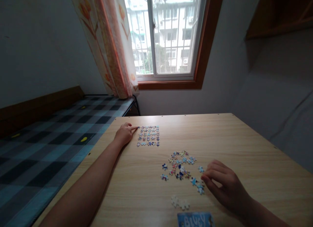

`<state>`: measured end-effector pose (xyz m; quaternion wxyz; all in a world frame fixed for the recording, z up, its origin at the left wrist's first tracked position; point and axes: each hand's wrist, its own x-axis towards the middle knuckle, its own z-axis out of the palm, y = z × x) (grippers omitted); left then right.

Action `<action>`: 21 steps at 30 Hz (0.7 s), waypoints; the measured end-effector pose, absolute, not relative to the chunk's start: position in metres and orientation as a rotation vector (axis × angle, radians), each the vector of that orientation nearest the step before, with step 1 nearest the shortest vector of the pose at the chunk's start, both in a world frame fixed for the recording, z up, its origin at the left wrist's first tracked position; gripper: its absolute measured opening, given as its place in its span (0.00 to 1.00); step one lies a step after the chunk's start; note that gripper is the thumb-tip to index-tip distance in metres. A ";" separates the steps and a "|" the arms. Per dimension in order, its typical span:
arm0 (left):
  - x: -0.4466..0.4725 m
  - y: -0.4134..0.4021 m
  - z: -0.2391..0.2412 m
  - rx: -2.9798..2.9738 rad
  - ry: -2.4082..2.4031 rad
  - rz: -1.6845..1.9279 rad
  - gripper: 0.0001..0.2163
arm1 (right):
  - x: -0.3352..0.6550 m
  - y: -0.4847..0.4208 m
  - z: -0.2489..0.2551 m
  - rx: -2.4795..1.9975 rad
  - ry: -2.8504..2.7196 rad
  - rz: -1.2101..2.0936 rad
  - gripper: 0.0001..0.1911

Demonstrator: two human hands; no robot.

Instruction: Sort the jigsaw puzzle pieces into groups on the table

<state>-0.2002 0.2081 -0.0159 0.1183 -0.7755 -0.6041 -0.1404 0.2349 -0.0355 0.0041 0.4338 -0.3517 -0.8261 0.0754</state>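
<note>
My left hand point(124, 134) reaches to the far left of the table, its index finger stretched out. That fingertip touches the top left corner of a square grid of jigsaw puzzle pieces point(148, 134) laid in rows. Above the table's right side, my right hand point(222, 181) has thumb and fingertips pinched together; whatever is between them is too small to make out. Just beside those fingertips lie a light blue puzzle piece point(201, 169) and another blue piece point(194, 181). A loose pile of mixed puzzle pieces point(180, 170) spreads between the hands, nearer my right one.
Two pale pieces point(180, 203) lie near the front, behind a blue box marked BLUEY point(195, 219). The wooden table point(244, 148) reaches toward a window point(173, 34) with a curtain point(110, 41). A bed with checked cover point(61, 132) stands left.
</note>
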 end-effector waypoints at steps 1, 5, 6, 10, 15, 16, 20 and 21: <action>-0.201 0.209 -0.016 -2.272 -1.762 -0.427 0.18 | 0.235 -0.035 0.004 -0.877 -2.057 0.185 0.10; -0.203 0.212 -0.019 -2.303 -1.725 -0.492 0.17 | 0.239 -0.034 0.006 -0.887 -2.039 0.156 0.10; -0.204 0.213 -0.020 -2.308 -1.715 -0.506 0.17 | 0.242 -0.032 0.006 -0.895 -2.026 0.146 0.10; -0.207 0.214 -0.021 -2.301 -1.720 -0.597 0.19 | 0.255 -0.020 0.002 -0.992 -1.915 0.125 0.09; -0.208 0.214 -0.016 -2.192 -1.847 -0.709 0.23 | 0.266 0.002 -0.020 -1.259 -1.706 0.270 0.11; -0.208 0.213 -0.015 -2.154 -1.895 -0.700 0.23 | 0.266 0.005 -0.024 -1.295 -1.675 0.318 0.12; -0.202 0.210 -0.012 -1.961 -2.121 -0.591 0.23 | 0.264 0.013 -0.034 -1.361 -1.623 0.448 0.16; -0.201 0.208 -0.011 -1.912 -2.168 -0.569 0.22 | 0.264 0.014 -0.034 -1.358 -1.630 0.454 0.16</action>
